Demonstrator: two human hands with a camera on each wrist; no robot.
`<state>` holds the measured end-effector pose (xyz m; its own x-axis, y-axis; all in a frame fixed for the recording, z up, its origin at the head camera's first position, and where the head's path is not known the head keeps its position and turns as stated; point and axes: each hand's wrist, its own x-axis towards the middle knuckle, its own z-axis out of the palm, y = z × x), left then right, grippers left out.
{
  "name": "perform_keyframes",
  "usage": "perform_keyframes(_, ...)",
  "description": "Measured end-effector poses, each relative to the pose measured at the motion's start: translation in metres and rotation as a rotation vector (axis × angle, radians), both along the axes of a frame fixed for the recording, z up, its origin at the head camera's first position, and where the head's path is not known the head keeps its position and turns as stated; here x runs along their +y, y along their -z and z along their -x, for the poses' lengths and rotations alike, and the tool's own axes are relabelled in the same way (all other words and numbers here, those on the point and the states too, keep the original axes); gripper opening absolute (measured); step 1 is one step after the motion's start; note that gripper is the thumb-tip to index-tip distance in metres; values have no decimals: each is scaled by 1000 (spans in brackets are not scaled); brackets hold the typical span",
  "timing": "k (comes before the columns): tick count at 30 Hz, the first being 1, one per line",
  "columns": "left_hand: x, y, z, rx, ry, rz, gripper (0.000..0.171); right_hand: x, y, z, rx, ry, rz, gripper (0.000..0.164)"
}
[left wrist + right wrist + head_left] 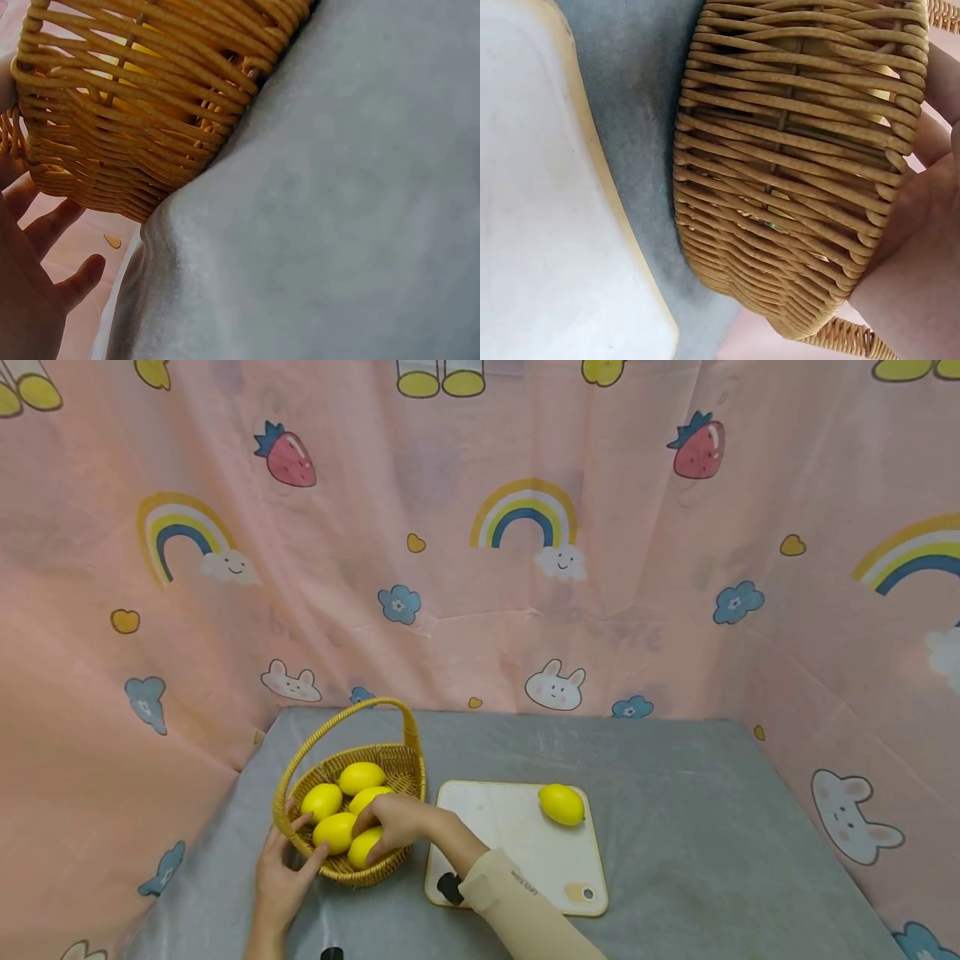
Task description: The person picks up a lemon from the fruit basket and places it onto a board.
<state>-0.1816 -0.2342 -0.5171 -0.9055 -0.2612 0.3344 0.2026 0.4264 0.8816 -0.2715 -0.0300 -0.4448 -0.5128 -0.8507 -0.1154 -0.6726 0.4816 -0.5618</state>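
Observation:
A wicker basket (401, 762) with an arched handle stands on the left of the table with several yellow lemons (361, 777) in it. My left hand (281, 881) holds the basket's near left side, thumb at the rim and fingers along the outer wall. In the left wrist view that hand (34, 262) shows spread fingers beside the weave. My right hand (401, 822) reaches over the right rim and grips a lemon (362, 849) at the basket's front right. From the right wrist, the basket wall (795, 150) hides the fingertips and the lemon.
Right of the basket lies a white cutting board (517, 843) with a tan edge, and a single lemon (562, 805) rests near its far right corner. A grey cloth (690, 827) covers the table. Behind it hangs a pink printed curtain (465, 652).

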Motion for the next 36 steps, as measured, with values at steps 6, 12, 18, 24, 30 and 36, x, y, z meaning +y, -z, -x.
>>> perform_keyframes(6,0,1,0,16,2,3,46,4,-1,-1,-60,24,53,43)
perform_keyframes(12,2,1,1,42,1,6,46,13,-4,2,-99,64,147,42)
perform_keyframes(18,3,2,2,63,4,-9,46,26,-8,4,-121,128,278,42)
perform_keyframes(24,1,1,1,36,-5,8,46,37,-13,7,-140,187,369,44)
perform_keyframes(30,0,1,1,23,-14,28,46,46,-17,11,-158,213,409,46)
perform_keyframes(36,0,0,1,6,-17,27,47,56,-19,13,-179,230,444,46)
